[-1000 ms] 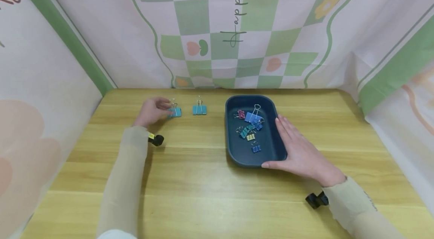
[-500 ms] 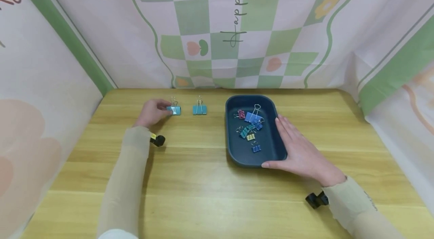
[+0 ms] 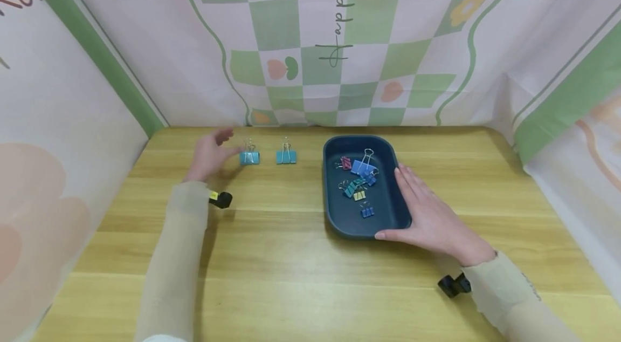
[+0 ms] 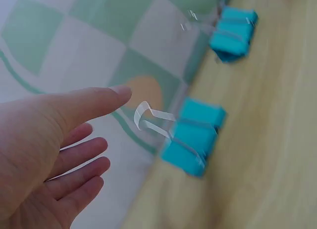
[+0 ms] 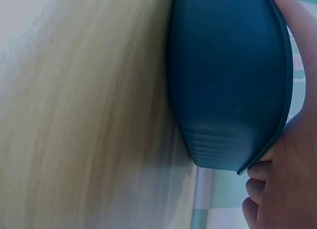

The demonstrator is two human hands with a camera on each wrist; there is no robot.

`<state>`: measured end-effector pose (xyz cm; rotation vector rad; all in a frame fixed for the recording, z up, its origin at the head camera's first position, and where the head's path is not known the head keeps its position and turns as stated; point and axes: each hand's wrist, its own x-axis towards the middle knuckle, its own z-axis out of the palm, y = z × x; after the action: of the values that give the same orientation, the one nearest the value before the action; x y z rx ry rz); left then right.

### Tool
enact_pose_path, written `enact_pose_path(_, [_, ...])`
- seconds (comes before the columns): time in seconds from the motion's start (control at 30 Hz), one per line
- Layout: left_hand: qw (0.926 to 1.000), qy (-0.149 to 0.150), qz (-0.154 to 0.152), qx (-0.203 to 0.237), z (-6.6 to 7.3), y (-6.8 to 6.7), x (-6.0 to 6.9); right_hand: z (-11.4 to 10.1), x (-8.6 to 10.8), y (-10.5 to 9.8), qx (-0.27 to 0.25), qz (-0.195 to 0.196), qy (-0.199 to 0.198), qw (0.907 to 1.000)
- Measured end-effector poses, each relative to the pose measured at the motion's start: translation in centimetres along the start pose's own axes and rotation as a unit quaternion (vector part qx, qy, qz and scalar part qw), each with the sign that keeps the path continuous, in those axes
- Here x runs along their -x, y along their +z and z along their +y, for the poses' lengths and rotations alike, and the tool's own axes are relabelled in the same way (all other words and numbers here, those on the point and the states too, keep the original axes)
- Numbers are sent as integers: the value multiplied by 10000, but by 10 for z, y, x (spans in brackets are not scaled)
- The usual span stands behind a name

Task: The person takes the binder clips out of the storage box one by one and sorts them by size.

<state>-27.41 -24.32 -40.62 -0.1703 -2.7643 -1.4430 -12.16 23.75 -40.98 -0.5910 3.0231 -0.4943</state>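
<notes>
My left hand (image 3: 209,156) hovers just left of a light-blue binder clip (image 3: 249,158), fingers spread and holding nothing. In the left wrist view the thumb (image 4: 94,103) points toward the wire handles of that clip (image 4: 194,137), with a gap between them. A second light-blue binder clip (image 3: 286,157) stands to its right, handles up. My right hand (image 3: 432,218) grips the near right corner of a dark blue tray (image 3: 339,223), thumb on the near rim and fingers along the right side. The right wrist view shows the tray's outer wall (image 5: 228,80) against that hand.
Inside the tray lie several smaller binder clips: a pink one (image 3: 345,163), a larger blue one (image 3: 363,168), a teal one (image 3: 350,189), a yellow one (image 3: 359,196) and a dark blue one (image 3: 367,212). A patterned cloth (image 3: 322,88) hangs behind the wooden table (image 3: 291,277).
My left hand has let go of the left light-blue clip and drawn back to the left. That clip now stands level with the other one. The right hand and tray have stayed put.
</notes>
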Motion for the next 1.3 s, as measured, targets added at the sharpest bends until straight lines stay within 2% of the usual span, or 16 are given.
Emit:
enact_pose_path(0.2, [9988,456,-132,72,37,8,3,0,0,-1,11,-7,2,10000])
enact_pose_path(0.43, [9939,1015,-410,102,73,36,5,0,0,-1,10,-27,-13,10000])
enact_pose_path(0.77, [9829,1633,-850,2,104,82,6,1,0,-1,23,-26,-11,10000])
enact_pose_path(0.93, [9797,1685,-1080,123,117,109,6,1,0,-1,27,-14,-17,10000])
enact_pose_path(1.13, [9763,1573,-1463,259,133,140,5,1,0,-1,25,-35,-1,10000])
enact_pose_path(1.3, [9710,1746,-1599,341,142,162,5,1,0,-1,47,-60,10,10000])
